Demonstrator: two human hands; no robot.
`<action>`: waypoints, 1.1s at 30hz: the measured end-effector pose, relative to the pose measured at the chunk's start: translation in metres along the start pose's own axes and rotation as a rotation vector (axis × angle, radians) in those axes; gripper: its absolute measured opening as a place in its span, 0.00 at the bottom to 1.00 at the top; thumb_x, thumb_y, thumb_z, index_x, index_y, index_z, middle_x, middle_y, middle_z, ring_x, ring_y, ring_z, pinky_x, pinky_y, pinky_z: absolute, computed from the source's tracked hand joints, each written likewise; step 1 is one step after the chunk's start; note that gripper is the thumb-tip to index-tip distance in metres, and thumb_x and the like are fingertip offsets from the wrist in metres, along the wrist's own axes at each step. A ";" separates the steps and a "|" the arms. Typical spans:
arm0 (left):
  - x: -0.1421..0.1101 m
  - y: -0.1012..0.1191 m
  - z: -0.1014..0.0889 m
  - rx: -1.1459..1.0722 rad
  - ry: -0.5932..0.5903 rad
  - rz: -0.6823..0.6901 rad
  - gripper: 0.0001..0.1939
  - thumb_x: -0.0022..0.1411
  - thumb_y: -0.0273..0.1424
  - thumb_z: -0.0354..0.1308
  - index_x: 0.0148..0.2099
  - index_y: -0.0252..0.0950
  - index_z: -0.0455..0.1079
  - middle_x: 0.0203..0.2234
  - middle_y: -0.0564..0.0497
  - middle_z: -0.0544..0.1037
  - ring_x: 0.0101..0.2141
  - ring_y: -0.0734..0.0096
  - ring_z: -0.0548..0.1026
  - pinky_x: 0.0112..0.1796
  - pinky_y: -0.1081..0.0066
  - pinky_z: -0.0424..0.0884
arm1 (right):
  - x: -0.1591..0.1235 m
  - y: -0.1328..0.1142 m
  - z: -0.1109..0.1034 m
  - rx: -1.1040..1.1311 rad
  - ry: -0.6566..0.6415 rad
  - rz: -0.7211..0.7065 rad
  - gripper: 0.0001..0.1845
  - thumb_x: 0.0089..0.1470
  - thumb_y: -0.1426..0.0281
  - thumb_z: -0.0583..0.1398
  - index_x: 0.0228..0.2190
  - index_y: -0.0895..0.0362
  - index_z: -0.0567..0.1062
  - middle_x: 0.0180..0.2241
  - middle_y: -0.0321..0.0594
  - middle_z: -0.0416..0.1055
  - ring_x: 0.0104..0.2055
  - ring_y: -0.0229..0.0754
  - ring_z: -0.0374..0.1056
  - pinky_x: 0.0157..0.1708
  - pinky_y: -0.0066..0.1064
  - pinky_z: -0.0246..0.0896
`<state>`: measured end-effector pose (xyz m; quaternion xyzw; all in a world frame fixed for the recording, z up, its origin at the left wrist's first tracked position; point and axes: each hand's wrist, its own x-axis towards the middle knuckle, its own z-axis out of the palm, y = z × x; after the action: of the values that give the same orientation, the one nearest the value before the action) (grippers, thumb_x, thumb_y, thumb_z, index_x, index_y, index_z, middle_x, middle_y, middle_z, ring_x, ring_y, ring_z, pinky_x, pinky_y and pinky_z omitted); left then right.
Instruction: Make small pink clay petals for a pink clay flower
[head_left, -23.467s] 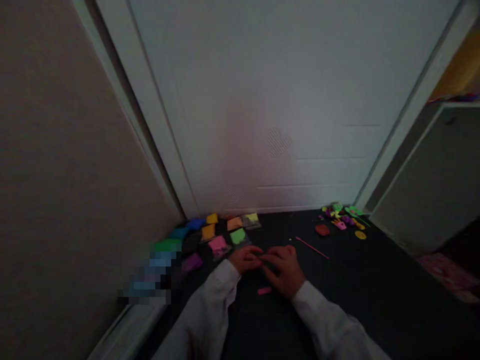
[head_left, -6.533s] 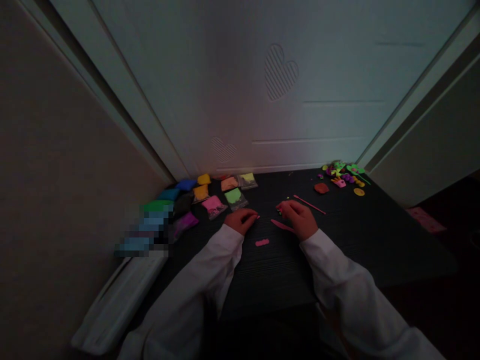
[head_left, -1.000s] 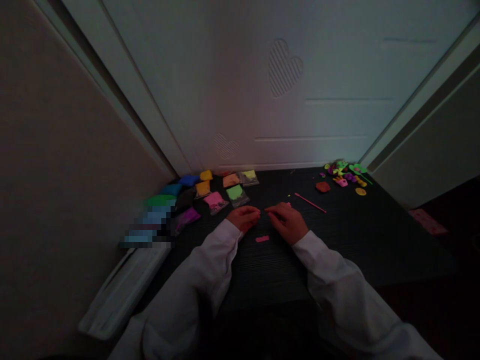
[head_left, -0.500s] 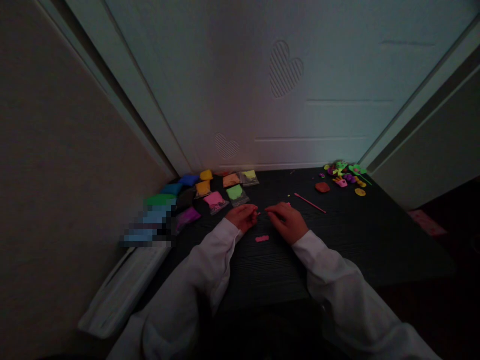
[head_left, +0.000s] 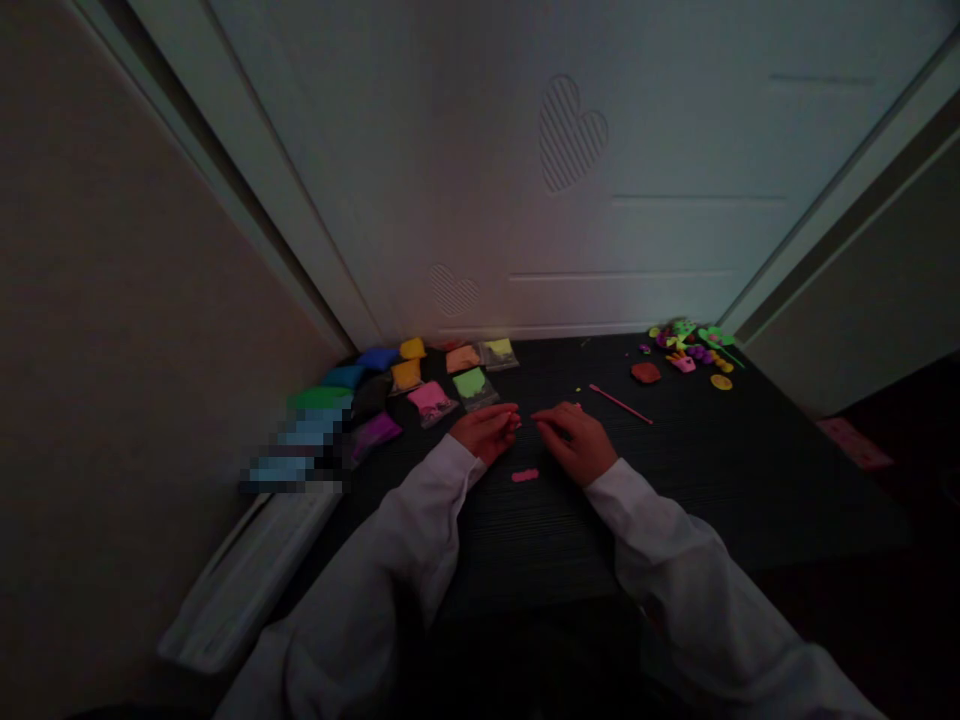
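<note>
Over the middle of the dark table, my left hand [head_left: 486,433] is closed, with a small bit of pink clay [head_left: 517,424] showing at its fingertips. Just to the right, my right hand [head_left: 576,443] has thumb and forefinger pinched together; whatever lies between them is too small to make out. A narrow gap separates the two hands. Below them lies a short, wavy-edged strip of pink clay [head_left: 525,475]. A thin pink modelling tool [head_left: 621,404] rests beyond my right hand. Another pink piece [head_left: 577,407] is partly hidden behind that hand.
Bags of coloured clay, including a pink bag [head_left: 430,400] and a green bag [head_left: 472,386], fill the back left. A long white case [head_left: 251,580] lies at the left. Small clay figures [head_left: 686,350] and a red lump [head_left: 645,373] sit at the back right, before a white door [head_left: 480,180].
My left fingers have shifted slightly around the pink bit, which sits a little higher. My right hand has barely moved, and the strip on the table stays put.
</note>
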<state>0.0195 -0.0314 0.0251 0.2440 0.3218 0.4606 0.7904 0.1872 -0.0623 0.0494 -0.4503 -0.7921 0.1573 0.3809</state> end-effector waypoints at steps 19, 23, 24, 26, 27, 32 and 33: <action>-0.001 -0.001 0.002 0.038 -0.020 0.016 0.10 0.39 0.20 0.59 0.29 0.30 0.68 0.20 0.51 0.72 0.24 0.77 0.70 0.24 0.77 0.66 | 0.000 0.000 0.000 -0.012 -0.020 0.001 0.11 0.49 0.71 0.49 0.35 0.56 0.67 0.29 0.38 0.64 0.32 0.34 0.59 0.33 0.27 0.55; 0.000 -0.001 0.001 0.045 -0.015 0.004 0.09 0.42 0.20 0.57 0.30 0.30 0.68 0.22 0.50 0.73 0.25 0.77 0.70 0.25 0.77 0.67 | 0.000 0.000 0.000 -0.012 -0.014 -0.002 0.11 0.49 0.71 0.49 0.35 0.56 0.67 0.30 0.38 0.64 0.33 0.35 0.60 0.33 0.28 0.55; 0.000 -0.001 0.000 0.045 -0.012 0.004 0.09 0.41 0.19 0.57 0.30 0.30 0.68 0.22 0.50 0.73 0.25 0.77 0.70 0.26 0.77 0.67 | 0.000 0.000 0.000 -0.012 -0.012 -0.001 0.11 0.49 0.70 0.49 0.35 0.55 0.67 0.29 0.38 0.64 0.32 0.35 0.60 0.33 0.28 0.55; 0.000 0.000 0.000 0.042 -0.003 0.009 0.09 0.40 0.18 0.57 0.29 0.30 0.68 0.22 0.50 0.73 0.25 0.76 0.71 0.26 0.78 0.67 | 0.000 0.000 0.001 -0.010 -0.007 0.002 0.11 0.49 0.70 0.49 0.35 0.55 0.67 0.29 0.38 0.64 0.32 0.35 0.60 0.33 0.28 0.55; 0.000 0.000 0.000 0.041 0.000 0.013 0.09 0.40 0.18 0.57 0.29 0.30 0.68 0.22 0.50 0.73 0.25 0.76 0.71 0.26 0.78 0.66 | 0.000 0.000 0.001 -0.011 -0.006 0.003 0.11 0.49 0.70 0.49 0.35 0.55 0.67 0.29 0.38 0.64 0.32 0.35 0.60 0.33 0.28 0.55; 0.001 -0.001 0.001 0.034 0.005 0.029 0.10 0.35 0.17 0.59 0.26 0.29 0.68 0.19 0.51 0.72 0.24 0.76 0.70 0.24 0.78 0.66 | 0.000 0.001 0.002 -0.019 -0.019 0.006 0.11 0.49 0.71 0.49 0.35 0.55 0.67 0.29 0.38 0.63 0.31 0.34 0.59 0.32 0.27 0.55; 0.001 -0.002 0.002 0.032 0.004 0.032 0.10 0.34 0.18 0.60 0.25 0.30 0.68 0.18 0.52 0.72 0.23 0.76 0.70 0.24 0.78 0.65 | 0.000 0.001 0.002 -0.018 -0.020 0.005 0.11 0.49 0.71 0.49 0.35 0.55 0.67 0.29 0.38 0.63 0.31 0.34 0.59 0.32 0.27 0.55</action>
<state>0.0219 -0.0319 0.0248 0.2608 0.3269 0.4686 0.7782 0.1868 -0.0618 0.0473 -0.4543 -0.7960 0.1555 0.3684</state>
